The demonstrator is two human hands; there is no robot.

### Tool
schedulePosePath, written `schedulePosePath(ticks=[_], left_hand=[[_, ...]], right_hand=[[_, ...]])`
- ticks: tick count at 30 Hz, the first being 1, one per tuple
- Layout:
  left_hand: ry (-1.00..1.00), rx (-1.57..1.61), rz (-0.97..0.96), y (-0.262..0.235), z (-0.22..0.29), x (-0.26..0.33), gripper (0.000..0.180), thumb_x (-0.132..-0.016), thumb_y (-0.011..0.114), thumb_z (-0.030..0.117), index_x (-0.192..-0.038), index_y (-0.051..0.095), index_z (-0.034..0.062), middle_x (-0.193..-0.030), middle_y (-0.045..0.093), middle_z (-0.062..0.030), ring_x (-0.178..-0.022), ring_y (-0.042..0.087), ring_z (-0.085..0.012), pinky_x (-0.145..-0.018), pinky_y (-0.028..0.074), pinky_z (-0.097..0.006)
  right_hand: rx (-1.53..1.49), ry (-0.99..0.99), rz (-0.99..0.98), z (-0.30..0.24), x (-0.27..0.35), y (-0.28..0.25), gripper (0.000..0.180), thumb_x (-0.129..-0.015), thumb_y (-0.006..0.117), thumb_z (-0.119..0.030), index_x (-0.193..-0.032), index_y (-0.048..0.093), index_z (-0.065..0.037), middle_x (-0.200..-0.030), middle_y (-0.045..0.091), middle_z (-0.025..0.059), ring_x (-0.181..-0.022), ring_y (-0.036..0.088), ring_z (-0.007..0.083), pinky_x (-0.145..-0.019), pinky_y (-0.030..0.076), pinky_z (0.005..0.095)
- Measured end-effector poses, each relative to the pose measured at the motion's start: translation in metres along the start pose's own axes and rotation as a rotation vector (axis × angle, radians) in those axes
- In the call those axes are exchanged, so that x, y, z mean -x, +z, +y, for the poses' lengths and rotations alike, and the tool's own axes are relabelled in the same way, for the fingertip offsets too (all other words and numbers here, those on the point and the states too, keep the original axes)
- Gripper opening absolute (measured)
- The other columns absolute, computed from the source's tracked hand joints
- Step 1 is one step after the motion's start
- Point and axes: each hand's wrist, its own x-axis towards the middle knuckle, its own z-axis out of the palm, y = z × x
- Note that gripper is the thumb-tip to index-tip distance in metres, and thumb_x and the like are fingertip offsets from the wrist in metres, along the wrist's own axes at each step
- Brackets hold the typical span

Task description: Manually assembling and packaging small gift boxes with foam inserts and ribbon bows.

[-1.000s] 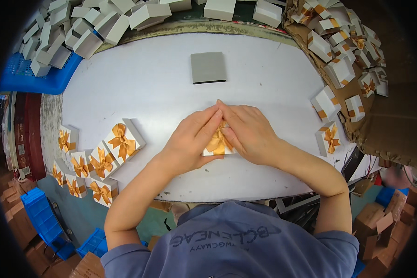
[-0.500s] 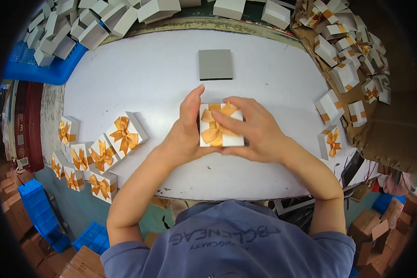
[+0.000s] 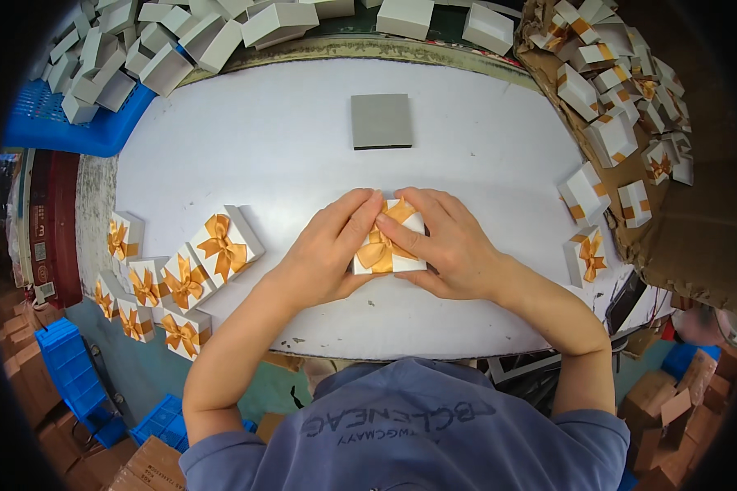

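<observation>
A small white gift box with a golden ribbon bow lies between my two hands at the middle of the table. My left hand is closed round its left side, thumb and fingers over the top edge. From the right, my right hand grips the box, with a finger pressed on the ribbon near the bow. Parts of the box's far side and left side are hidden by my fingers. Beyond my hands, a flat grey square block rests on the table.
Several bow-tied boxes stand at the table's left edge. A blue basket heaped with white boxes is at the far left. At the right, a cardboard carton holds ribboned lids, with a bowed box beside it on the white table.
My left hand's raised fingers have come down and inward over the box's far left corner. The whole view has shifted slightly downward.
</observation>
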Motion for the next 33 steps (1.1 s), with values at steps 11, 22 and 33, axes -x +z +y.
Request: schedulePosePath(ticks=[11, 22, 33], left_hand=[[-0.141, -0.506, -0.090, -0.017, 0.017, 0.012, 0.095, -0.057, 0.074, 0.050, -0.130, 0.039, 0.0010, -0.118, 0.049, -0.0143, -0.117, 0.042, -0.0340, -0.097, 0.027, -0.049], [-0.203, -0.505, 0.286, -0.108, -0.059, -0.081, 0.077, -0.067, 0.076, 0.039, -0.124, 0.045, -0.0014, -0.122, 0.048, -0.0202, -0.116, 0.044, -0.0365, -0.093, 0.038, -0.042], [-0.633, -0.038, 0.074, -0.061, -0.095, -0.090, 0.048, -0.075, 0.070, 0.039, -0.099, 0.053, 0.0010, -0.083, 0.059, -0.0144, -0.069, 0.053, -0.0195, -0.063, 0.043, -0.033]], right_hand=[[0.048, -0.065, -0.085, 0.006, -0.012, 0.000, 0.060, -0.068, 0.073, -0.027, -0.121, 0.052, -0.011, -0.127, 0.044, 0.0155, -0.111, 0.045, 0.0305, -0.093, 0.036, 0.0432], [0.189, 0.032, -0.162, 0.036, -0.070, 0.010, 0.062, -0.062, 0.076, -0.030, -0.114, 0.053, -0.004, -0.110, 0.054, 0.0118, -0.101, 0.051, 0.0276, -0.089, 0.038, 0.0407], [-0.080, 0.240, 0.067, 0.034, 0.021, -0.022, 0.033, -0.074, 0.063, -0.012, -0.105, 0.061, -0.001, -0.100, 0.064, 0.0144, -0.084, 0.059, 0.0284, -0.072, 0.047, 0.0362]])
